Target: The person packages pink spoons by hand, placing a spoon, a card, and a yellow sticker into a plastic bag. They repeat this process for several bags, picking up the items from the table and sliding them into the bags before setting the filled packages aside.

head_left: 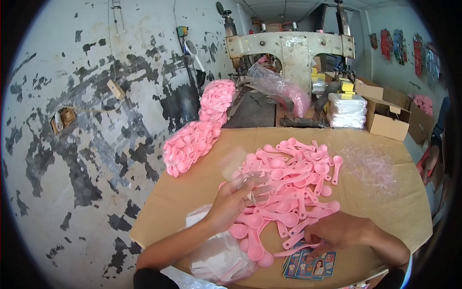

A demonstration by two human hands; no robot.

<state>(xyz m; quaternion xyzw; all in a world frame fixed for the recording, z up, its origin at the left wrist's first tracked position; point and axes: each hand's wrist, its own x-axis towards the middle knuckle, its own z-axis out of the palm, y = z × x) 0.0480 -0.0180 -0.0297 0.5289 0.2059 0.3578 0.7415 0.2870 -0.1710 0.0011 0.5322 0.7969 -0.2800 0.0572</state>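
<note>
My left hand (232,201) is raised at the left side of a heap of pink measuring spoons (288,176), its fingers closed on a clear plastic bag (257,187). Low on the right, my right hand (342,233) has its fingers bent over the handle of one pink measuring spoon (293,250). Directly beneath those fingertips lies a small stack of blue printed cards (308,269); whether a card is pinched too is hidden. More clear bags (219,260) lie in a pile under my left forearm.
Bulging bags of pink spoons (190,144) stand at the table's left back edge. Thin plastic strands (373,168) lie on the brown tabletop (404,212) at right. Behind are a metal press machine (293,48), stacked clear packs (346,111) and an open cardboard box (389,118).
</note>
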